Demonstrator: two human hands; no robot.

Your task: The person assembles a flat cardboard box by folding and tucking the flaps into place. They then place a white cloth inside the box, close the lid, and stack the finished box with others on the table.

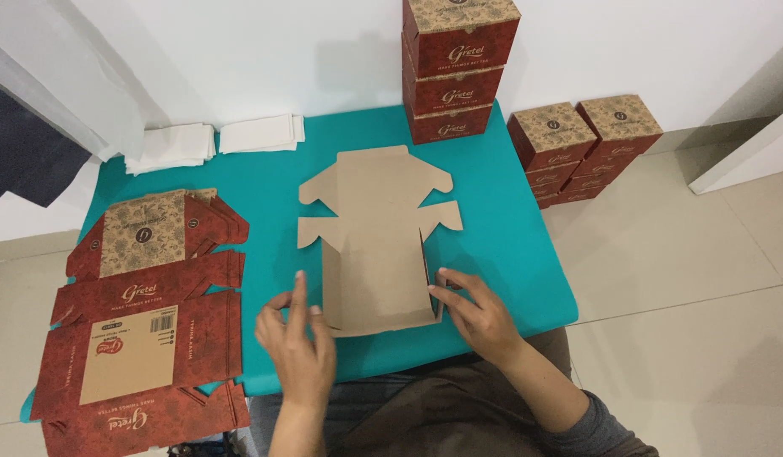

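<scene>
A flat brown carton blank (376, 241) lies unprinted side up at the middle of a teal desk (510, 228). The right hand (476, 311) pinches its lower right flap in a closed grip; the left hand (297, 343), fingers loose and holding nothing, touches the lower left edge. Flat red cartons (146, 322) lie left, folded red boxes (457, 68) stacked behind.
</scene>
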